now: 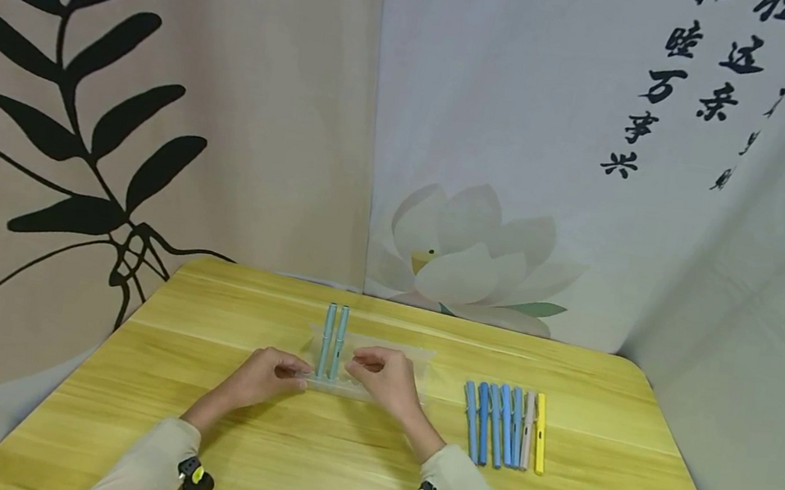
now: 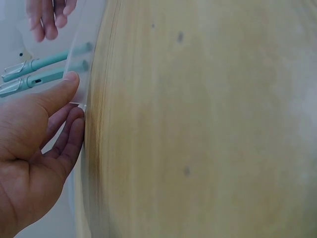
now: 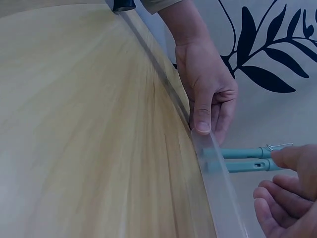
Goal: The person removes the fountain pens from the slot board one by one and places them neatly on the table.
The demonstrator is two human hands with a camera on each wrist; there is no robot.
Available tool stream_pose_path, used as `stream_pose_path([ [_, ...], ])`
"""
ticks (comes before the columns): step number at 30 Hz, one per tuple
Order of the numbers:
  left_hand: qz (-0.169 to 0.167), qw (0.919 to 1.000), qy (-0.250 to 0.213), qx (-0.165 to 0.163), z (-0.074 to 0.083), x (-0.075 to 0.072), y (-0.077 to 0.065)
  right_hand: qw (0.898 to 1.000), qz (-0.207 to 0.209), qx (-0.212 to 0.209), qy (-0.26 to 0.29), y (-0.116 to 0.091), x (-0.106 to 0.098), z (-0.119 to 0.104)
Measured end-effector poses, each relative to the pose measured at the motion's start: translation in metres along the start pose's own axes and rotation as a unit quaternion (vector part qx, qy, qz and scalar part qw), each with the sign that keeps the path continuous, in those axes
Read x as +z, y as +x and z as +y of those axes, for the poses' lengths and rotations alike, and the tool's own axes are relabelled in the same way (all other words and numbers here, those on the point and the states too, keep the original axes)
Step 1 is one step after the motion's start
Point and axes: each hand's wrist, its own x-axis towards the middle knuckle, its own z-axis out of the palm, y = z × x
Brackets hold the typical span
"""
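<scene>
Two teal pens (image 1: 327, 340) stand upright side by side in a clear plastic pen holder (image 1: 344, 389) on the table. My left hand (image 1: 269, 371) pinches the holder's left end; in the left wrist view its thumb (image 2: 64, 91) lies on the clear plastic, with the fingers curled below. Just right of the pens, my right hand (image 1: 386, 377) hovers over the holder with loosely bent fingers and nothing visible in them. In the left wrist view these right fingers (image 2: 48, 20) are apart from the pens. The right thumb (image 3: 287, 157) overlaps a pen's cap end in the right wrist view.
To the right on the wooden table (image 1: 601, 471) lies a row of pens: several blue pens (image 1: 494, 424), a greyish-pink pen (image 1: 528, 430) and a yellow pen (image 1: 541, 434). Behind the table's far edge hangs a printed curtain (image 1: 287, 140).
</scene>
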Motion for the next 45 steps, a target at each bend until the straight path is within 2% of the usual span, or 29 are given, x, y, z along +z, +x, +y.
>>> stream_pose_path([
  [4,-0.002,1.0,0.003,0.003,0.001,0.0,0.0,1.0,0.008,-0.009,0.001,0.007,0.007,-0.001],
  [14,-0.002,0.9999,0.009,0.003,0.001,0.001,0.002,1.0,0.011,0.02,0.014,0.019,0.02,-0.002],
  [23,0.0,0.9999,0.009,-0.006,0.001,0.0,0.002,0.999,0.026,0.038,-0.001,0.023,0.028,-0.002],
  [37,0.002,1.0,0.006,0.0,-0.002,0.0,0.002,0.999,0.042,0.032,-0.004,0.02,0.03,-0.002],
  [45,0.001,1.0,0.004,-0.001,-0.003,0.001,0.001,0.998,0.06,0.017,0.004,0.022,0.022,-0.012],
])
